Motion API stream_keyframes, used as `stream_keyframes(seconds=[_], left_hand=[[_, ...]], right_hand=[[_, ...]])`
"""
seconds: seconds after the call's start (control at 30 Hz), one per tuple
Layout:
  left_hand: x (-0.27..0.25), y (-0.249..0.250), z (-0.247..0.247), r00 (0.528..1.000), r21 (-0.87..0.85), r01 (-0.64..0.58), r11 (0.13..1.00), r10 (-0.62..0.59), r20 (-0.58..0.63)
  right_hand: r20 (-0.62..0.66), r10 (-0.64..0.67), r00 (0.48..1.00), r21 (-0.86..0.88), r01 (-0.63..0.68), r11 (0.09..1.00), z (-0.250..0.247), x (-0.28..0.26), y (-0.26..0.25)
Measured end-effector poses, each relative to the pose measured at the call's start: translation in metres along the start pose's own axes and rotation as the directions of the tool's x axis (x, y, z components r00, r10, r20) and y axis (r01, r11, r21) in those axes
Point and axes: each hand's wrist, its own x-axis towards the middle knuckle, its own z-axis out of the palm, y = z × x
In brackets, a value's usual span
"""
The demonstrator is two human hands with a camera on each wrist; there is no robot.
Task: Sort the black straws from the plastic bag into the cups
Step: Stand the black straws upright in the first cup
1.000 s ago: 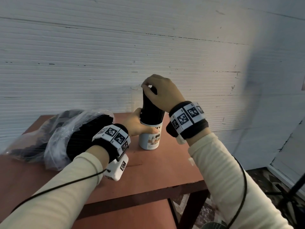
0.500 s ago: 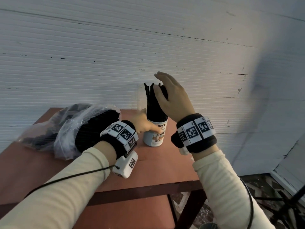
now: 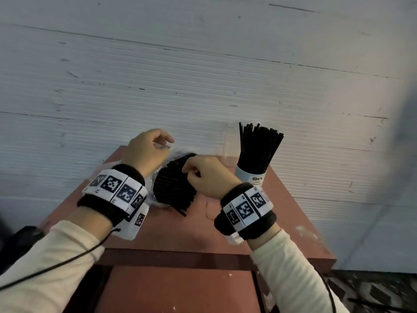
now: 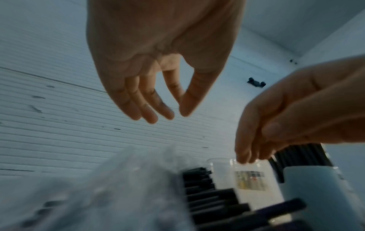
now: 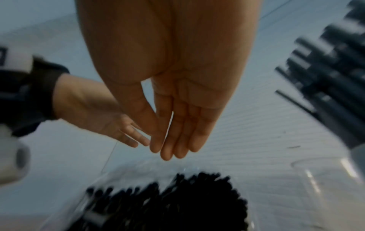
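A pale cup [image 3: 252, 177] packed with upright black straws [image 3: 258, 145] stands at the table's back right. The clear plastic bag [image 4: 118, 187] lies left of it with a thick bundle of black straws [image 3: 173, 188] showing at its mouth. My left hand [image 3: 164, 143] hovers over the bag's upper edge, fingers relaxed, holding nothing in the left wrist view [image 4: 175, 115]. My right hand [image 3: 189, 168] hangs just above the bundle. Its fingers are straight and together in the right wrist view [image 5: 168, 153], clear of the straws [image 5: 177, 195].
An empty clear cup [image 3: 228, 143] with a label [image 4: 248, 179] stands against the white wall, between the bag and the filled cup. The red-brown table [image 3: 180, 236] ends close on the right and at the front. Dark objects lie on the floor at lower right.
My right hand let go of the straws in the cup and my left hand left the cup. Both moved left to the bag's mouth.
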Motion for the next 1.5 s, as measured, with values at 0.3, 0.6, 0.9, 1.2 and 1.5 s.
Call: stream_keyframes(seconds=[0.3, 0.6, 0.9, 1.2, 1.5], left_hand=[[-0.003, -0.056, -0.017, 0.947, 0.209, -0.042, 0.977, -0.028, 0.321], [0.005, -0.065, -0.03, 0.963, 0.16, 0.028, 0.987, -0.07, 0.26], [0.002, -0.067, -0.032, 0.967, 0.074, 0.054, 0.996, -0.071, 0.246], [0.001, -0.067, -0.03, 0.964, -0.013, 0.056, 0.998, -0.05, 0.259], [0.0, -0.064, -0.021, 0.97, -0.032, 0.061, 0.998, -0.051, 0.236]], right_hand=[[0.228, -0.038, 0.973, -0.154, 0.075, 0.985, 0.047, 0.046, -0.016], [0.371, -0.071, 0.926, -0.209, 0.157, 0.965, 0.054, 0.055, -0.014], [0.243, -0.176, 0.954, -0.105, 0.206, 0.973, 0.041, 0.057, -0.007], [0.177, -0.063, 0.982, 0.056, 0.054, 0.997, 0.025, 0.05, 0.001], [0.153, -0.023, 0.988, 0.142, 0.001, 0.99, 0.038, 0.051, 0.0]])
